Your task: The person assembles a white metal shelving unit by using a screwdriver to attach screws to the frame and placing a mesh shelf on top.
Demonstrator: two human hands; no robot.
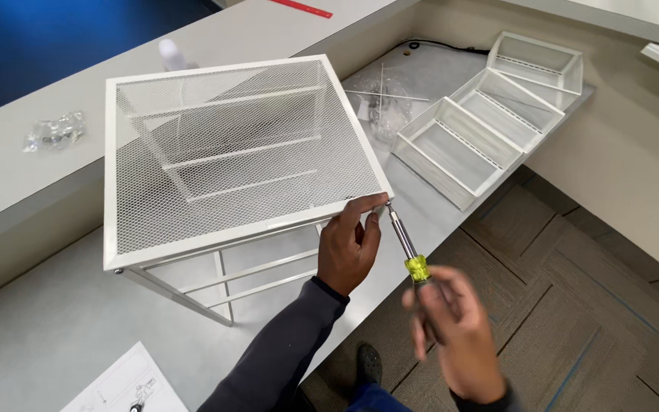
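A white metal frame with a mesh top panel (230, 152) stands on a grey desk (47, 320). My left hand (348, 244) pinches the frame's near right corner, thumb and fingers on the rim. My right hand (451, 328) grips a screwdriver (407, 243) with a yellow and black handle. Its metal shaft points up and left, and its tip meets the same corner right beside my left fingertips. The right hand is blurred.
Three white mesh drawers (490, 114) lie in a row at the desk's far right. Clear plastic bags (383, 103) sit behind the frame, another bag (55, 130) on the upper ledge. An instruction sheet (127, 385) lies near the front edge. Carpet tiles (573, 305) cover the floor.
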